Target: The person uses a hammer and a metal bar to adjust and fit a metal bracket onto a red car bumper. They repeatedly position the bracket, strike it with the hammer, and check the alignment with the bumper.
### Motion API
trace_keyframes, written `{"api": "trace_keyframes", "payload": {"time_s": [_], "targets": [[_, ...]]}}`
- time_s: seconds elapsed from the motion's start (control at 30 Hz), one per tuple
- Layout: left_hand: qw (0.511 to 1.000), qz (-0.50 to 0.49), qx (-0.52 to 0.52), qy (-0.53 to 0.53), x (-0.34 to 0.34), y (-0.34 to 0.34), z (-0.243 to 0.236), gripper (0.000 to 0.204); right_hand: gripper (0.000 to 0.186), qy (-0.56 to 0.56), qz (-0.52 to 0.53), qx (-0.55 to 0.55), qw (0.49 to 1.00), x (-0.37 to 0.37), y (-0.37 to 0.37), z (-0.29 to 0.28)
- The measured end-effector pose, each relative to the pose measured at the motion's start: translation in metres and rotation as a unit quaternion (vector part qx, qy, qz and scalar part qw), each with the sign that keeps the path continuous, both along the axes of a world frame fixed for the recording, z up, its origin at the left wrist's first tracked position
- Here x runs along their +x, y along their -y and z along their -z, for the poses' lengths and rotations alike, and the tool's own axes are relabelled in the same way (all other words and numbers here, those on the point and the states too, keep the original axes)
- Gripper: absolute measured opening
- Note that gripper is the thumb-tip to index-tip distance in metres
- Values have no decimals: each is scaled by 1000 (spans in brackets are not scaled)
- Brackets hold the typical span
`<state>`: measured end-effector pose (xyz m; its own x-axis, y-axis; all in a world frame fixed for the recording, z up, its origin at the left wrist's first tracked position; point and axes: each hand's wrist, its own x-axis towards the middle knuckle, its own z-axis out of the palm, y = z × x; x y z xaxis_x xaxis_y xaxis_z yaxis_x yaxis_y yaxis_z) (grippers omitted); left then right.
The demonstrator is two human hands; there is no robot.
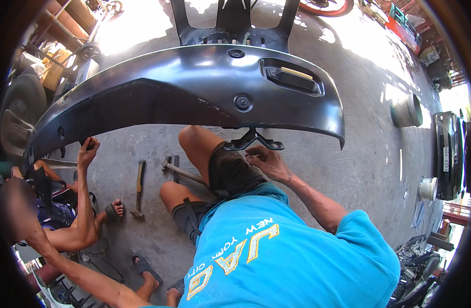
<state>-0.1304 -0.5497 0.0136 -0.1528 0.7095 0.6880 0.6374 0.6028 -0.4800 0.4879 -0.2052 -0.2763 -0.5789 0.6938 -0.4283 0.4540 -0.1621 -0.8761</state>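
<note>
A long, curved, glossy black car bumper (158,66) spans the view in front of me, with round recesses and a lamp opening in its right end. Below its lower edge hangs a black V-shaped metal bracket (254,139). Just under the bracket's right foot is my right hand (270,163), its fingers bent and drawn together; whatever they may hold is too small to make out. My left forearm (86,269) stretches to the far left, and its hand is hidden behind a co-worker's head. That co-worker's raised hand (88,149) touches the bumper's lower left edge.
Two hammers, one with a yellowish handle (139,185) and one beside my knee (180,170), lie on the concrete floor. A black chair (233,36) stands behind the bumper. Buckets (407,110) are at right, a tyre (22,97) at left, and metal parts (420,272) at lower right.
</note>
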Motion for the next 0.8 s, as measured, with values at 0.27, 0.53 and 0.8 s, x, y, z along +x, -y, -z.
{"api": "trace_keyframes", "payload": {"time_s": [0.27,0.53,0.8], "targets": [[964,156,40,209,180,-105,132,49,43,73,37,226,971,28,1,19],[644,39,164,747,270,-174,210,56,94,12,141,284,948,49,-18,23],[194,238,328,893,274,-230,249,78,81,60,31,480,875,7,-44,40]]}}
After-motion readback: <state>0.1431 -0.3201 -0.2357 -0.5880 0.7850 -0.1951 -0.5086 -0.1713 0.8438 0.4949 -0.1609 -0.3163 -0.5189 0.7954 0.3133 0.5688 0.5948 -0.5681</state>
